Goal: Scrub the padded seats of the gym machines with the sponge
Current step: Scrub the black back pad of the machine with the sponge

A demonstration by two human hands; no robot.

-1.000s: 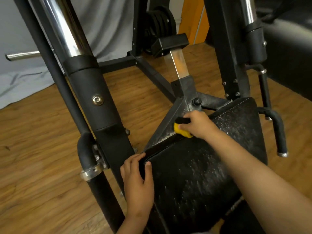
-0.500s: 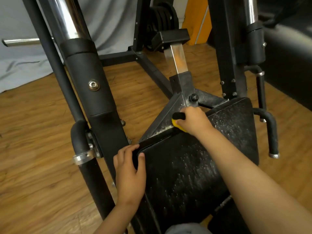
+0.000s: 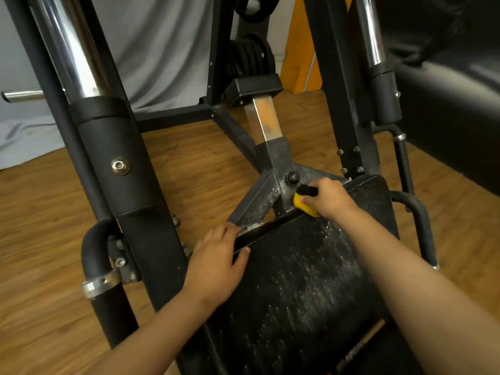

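Observation:
The black padded seat [image 3: 303,288] of the gym machine fills the lower middle, flecked with white soap foam. My right hand [image 3: 331,197] grips a yellow sponge with a black scouring side [image 3: 303,200] and presses it on the seat's far edge, beside the metal seat post [image 3: 276,163]. My left hand [image 3: 216,261] holds the seat's far left corner, fingers curled over the edge and thumb on top.
A thick black upright with a chrome tube [image 3: 108,147] stands close on the left, with a padded handle [image 3: 97,266] below. Another upright [image 3: 349,104] and a side handle [image 3: 422,228] are on the right. Weight plates [image 3: 251,58] sit behind. Wooden floor all around.
My right hand has slid the sponge along the seat's far edge toward the post. The left hand keeps its hold on the corner. The view has shifted a little.

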